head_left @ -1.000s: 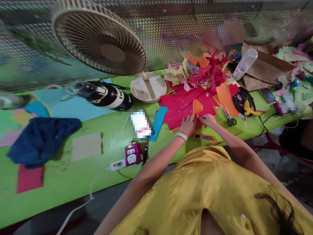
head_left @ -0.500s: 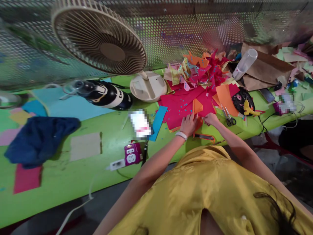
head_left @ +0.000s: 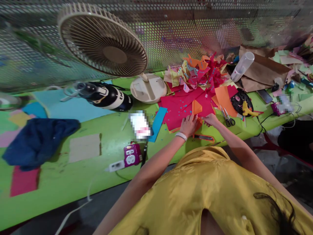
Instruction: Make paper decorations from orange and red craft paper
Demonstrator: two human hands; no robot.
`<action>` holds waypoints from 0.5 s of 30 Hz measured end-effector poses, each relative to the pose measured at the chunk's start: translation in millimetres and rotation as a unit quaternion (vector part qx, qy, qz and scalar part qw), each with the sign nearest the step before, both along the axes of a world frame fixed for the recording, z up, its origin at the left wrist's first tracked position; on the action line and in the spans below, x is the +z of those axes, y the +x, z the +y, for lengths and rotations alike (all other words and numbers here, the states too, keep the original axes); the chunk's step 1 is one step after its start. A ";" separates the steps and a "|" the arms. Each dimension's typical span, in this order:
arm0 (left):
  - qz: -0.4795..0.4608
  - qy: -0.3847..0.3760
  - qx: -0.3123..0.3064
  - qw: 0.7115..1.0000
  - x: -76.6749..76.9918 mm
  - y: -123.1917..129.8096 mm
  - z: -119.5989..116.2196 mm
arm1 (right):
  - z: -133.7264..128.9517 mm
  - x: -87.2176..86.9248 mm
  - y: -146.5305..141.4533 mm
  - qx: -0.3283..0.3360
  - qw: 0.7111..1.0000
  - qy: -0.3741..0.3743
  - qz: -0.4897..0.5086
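My left hand (head_left: 189, 125), with a white band at the wrist, presses a folded piece of orange paper (head_left: 197, 106) on the red sheets (head_left: 174, 114). Its fingers lie together on the lower part of the paper. Close by on the right, my right hand (head_left: 210, 120) is closed, fingertips pinched at the paper's lower right edge; the exact grip is too small to make out. A utility knife (head_left: 204, 137) lies just below the hands. To the right rest scissors (head_left: 228, 118) and loose orange paper (head_left: 222, 97).
Behind the hands is a heap of folded paper shapes (head_left: 202, 71). A fan (head_left: 114, 54), a black bottle (head_left: 110, 98), a phone (head_left: 140, 125), a blue strip (head_left: 158, 124) and a purple socket block (head_left: 132, 155) stand left. A yellow glue gun (head_left: 246, 108) lies right.
The camera view has shifted slightly. Both hands stay at the orange paper in almost the same pose, with only a slight shift of the right fingers.
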State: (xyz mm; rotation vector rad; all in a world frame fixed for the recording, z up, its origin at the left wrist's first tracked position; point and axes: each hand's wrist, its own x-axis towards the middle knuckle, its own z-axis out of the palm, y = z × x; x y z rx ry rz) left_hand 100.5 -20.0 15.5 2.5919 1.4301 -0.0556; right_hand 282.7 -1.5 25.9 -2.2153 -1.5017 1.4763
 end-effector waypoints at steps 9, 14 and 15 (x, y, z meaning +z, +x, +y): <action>-0.059 0.021 0.031 0.998 5.7 2.8 -17.0 | 4.0 -7.4 -7.1 0.035 0.999 -0.021 -0.032; -0.096 -0.011 -0.026 0.995 -4.1 9.0 -36.0 | 7.0 -4.0 -6.9 0.065 0.996 -0.025 -0.052; -0.099 -0.018 -0.035 0.994 -5.8 10.1 -37.2 | 7.5 -4.0 -6.8 0.071 0.996 -0.024 -0.057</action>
